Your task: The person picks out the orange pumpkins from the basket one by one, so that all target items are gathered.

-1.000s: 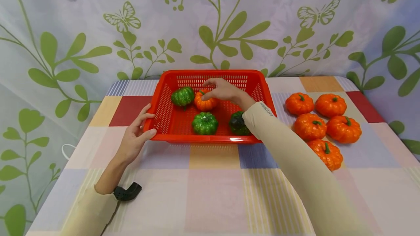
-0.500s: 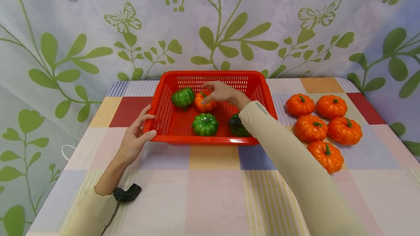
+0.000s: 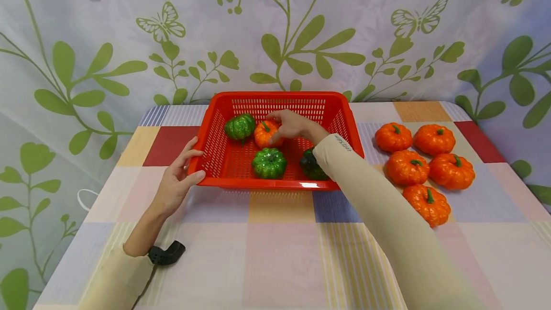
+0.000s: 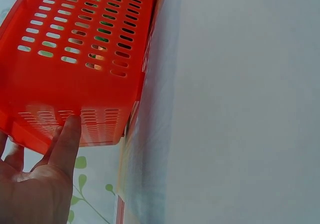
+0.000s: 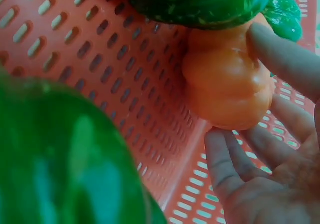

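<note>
A red slotted plastic basket [image 3: 275, 184] stands on the table. My left hand [image 3: 174, 186] grips its left rim near the front corner; in the left wrist view, a finger [image 4: 67, 144] lies against the outer wall. Inside the basket, my right hand [image 3: 292, 124] holds an orange pumpkin [image 3: 263, 134], still low in the basket. The right wrist view has the thumb on one side of the orange pumpkin [image 5: 225, 79] and the other fingers about its far side. Around it lie green pumpkins: one at left [image 3: 239, 127], one in front [image 3: 269, 163] and a darker one [image 3: 312, 165] partly behind my right sleeve.
Several orange pumpkins [image 3: 406, 167] lie grouped on the table right of the basket. A patchwork cloth [image 3: 280, 252] covers the table. A curtain [image 3: 301, 27] with leaves and butterflies hangs behind. A black wrist device [image 3: 167, 253] sits at my left cuff.
My right hand has lowered, and its fingers have closed in around the orange pumpkin. My left hand stays on the basket rim.
</note>
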